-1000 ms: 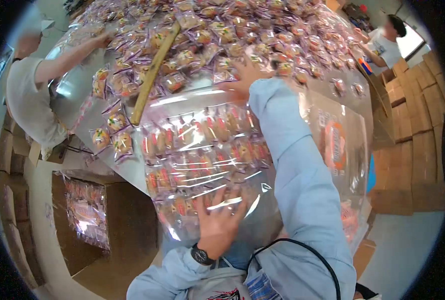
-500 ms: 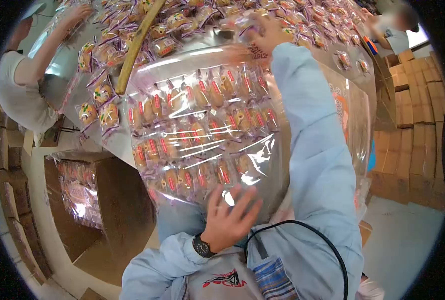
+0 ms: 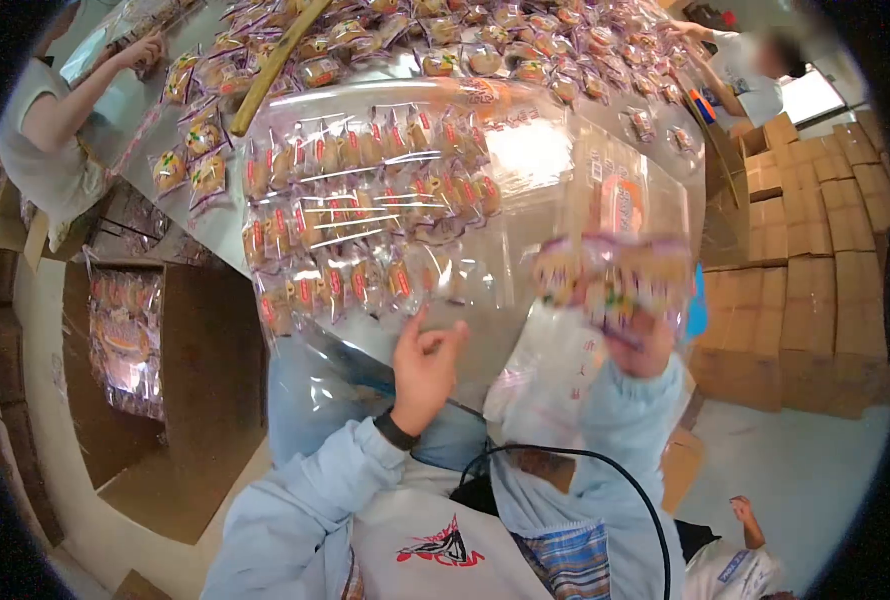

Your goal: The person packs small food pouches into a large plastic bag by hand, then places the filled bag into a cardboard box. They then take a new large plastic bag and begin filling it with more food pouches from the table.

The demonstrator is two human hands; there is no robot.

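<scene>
Clear bag, wrapped snacks in rows inside, blurred packets raised

Shiny grey surface: loose wrapped pkts heaped at far side, a few spread nr L & R edges; wooden stick across L pkts; lg clear bag w/ 3 rows of pkts, nr side; flat printed bags to R.

This looks like a food-packing workshop: small clear-and-purple wrapped pastries cover the metal worktop. Stacked brown cardboard cartons line one side.
</scene>
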